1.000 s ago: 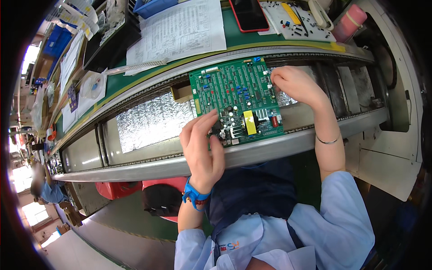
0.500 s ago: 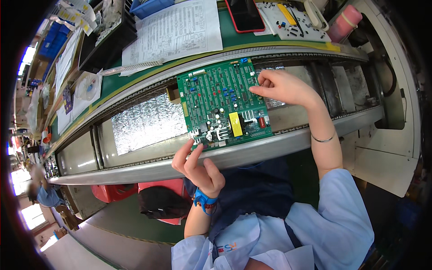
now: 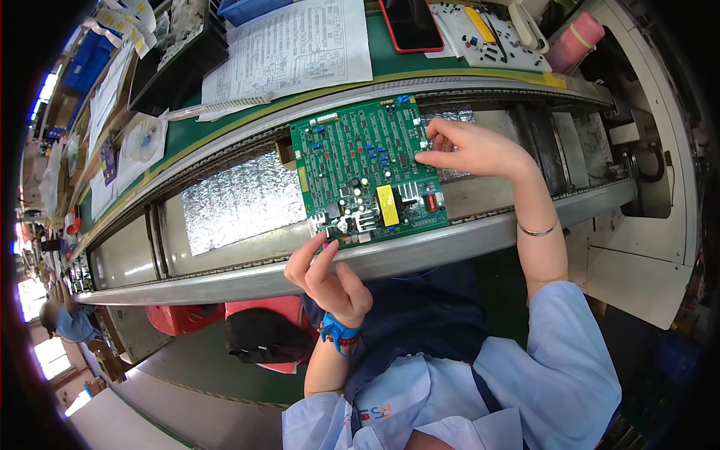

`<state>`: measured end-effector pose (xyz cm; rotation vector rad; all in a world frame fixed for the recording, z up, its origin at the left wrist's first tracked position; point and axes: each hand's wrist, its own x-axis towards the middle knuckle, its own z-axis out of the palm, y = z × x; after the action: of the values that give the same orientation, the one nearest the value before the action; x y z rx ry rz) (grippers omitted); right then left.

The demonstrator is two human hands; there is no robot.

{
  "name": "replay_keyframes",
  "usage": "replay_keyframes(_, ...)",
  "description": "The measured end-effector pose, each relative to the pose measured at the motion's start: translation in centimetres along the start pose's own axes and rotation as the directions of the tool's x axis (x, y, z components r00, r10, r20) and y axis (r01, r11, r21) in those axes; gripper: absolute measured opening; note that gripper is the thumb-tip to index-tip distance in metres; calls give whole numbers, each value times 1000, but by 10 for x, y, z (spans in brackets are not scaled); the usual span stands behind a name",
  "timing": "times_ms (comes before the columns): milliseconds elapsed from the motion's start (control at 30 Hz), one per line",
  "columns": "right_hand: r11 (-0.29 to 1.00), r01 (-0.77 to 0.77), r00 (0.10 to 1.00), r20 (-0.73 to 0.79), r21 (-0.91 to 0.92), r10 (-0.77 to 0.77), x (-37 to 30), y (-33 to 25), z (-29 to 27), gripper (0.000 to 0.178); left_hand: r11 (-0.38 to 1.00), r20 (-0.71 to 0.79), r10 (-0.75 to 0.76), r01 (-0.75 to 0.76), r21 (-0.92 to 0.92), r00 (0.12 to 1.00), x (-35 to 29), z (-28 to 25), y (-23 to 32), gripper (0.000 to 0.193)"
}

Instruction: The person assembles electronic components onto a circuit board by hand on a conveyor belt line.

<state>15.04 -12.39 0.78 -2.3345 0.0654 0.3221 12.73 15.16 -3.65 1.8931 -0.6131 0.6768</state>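
Observation:
A green circuit board [image 3: 352,157] lies across the two rails of a conveyor, its top crowded with small parts, a yellow transformer [image 3: 388,205] and a red block-shaped part [image 3: 431,202]. At its near left corner, the index and middle fingertips of my left hand [image 3: 334,285] rest by the white parts, thumb held apart. My right hand [image 3: 469,150] is at the board's right edge, its thumb and curled fingers closed there. The undersides of the fingertips are hidden.
The near metal rail [image 3: 247,279] passes in front of me. Beyond the far rail are a printed diagram sheet [image 3: 289,49], a red-edged phone [image 3: 411,24], a white board with loose parts [image 3: 491,45] and a black bin [image 3: 180,56]. A pink bottle [image 3: 576,41] stands at the right.
The view has shifted slightly, so the board appears a little further left. Both hands keep nearly the same places at its edges, the right thumb a touch lower.

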Motion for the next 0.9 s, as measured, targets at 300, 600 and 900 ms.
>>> replay_keyframes(300,990,-98,992,-93,-99,89,1,-14,8,61,1000,4,-9,9,9,1000,0,-1,0,29)
replay_keyframes(600,986,-161,925,-355,-40,136,4,-11,4,36,1000,2,-1,1,18,1000,1,-3,-1,30)
replay_keyframes(900,984,167,823,-559,65,-103,12,-9,8,16,1000,-3,2,-2,26,1000,2,-5,-2,32)
